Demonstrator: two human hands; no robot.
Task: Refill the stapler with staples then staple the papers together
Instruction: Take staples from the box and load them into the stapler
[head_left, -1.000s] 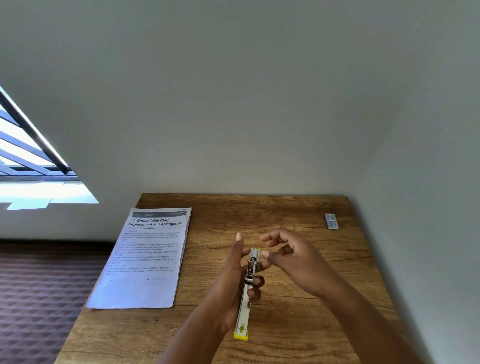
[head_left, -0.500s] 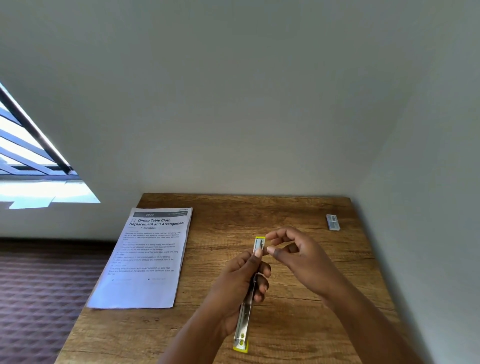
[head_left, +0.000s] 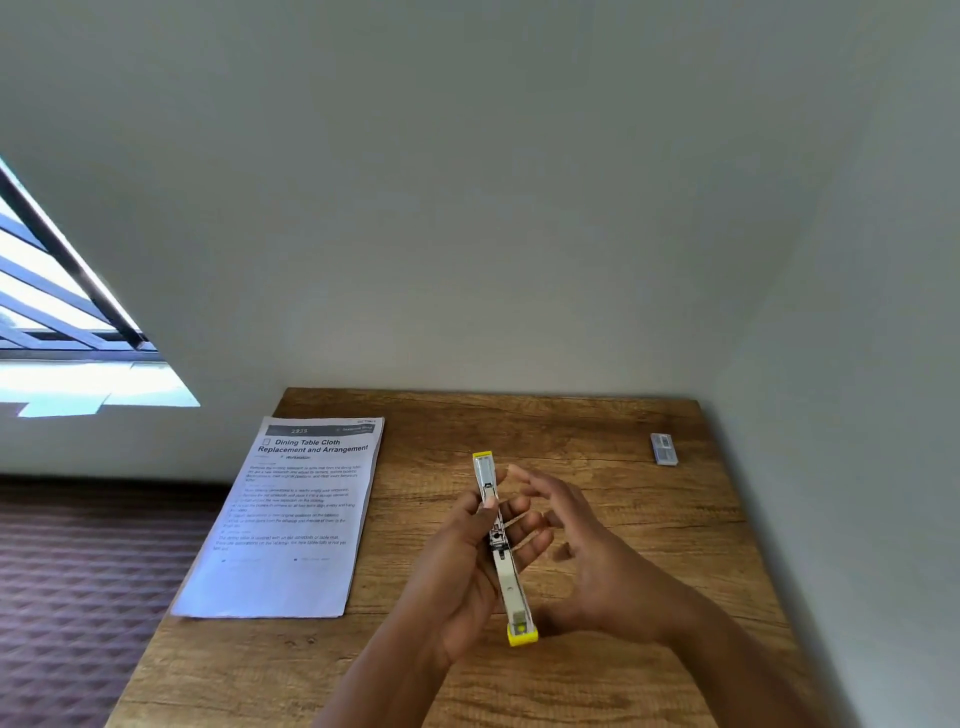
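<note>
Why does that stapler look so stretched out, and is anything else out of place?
The stapler, held in the left hand, is swung fully open, presumably for refilling, not broken. The papers hang slightly over the table edge. Nothing else stands out.

Count on the worktop: one stapler, hinged fully flat with a yellow cap at each of its two ends; one stack of printed papers, sheet count not discernible from here; one small grey staple box. Two hands are in view, a left hand and a right hand. One window is visible.
</note>
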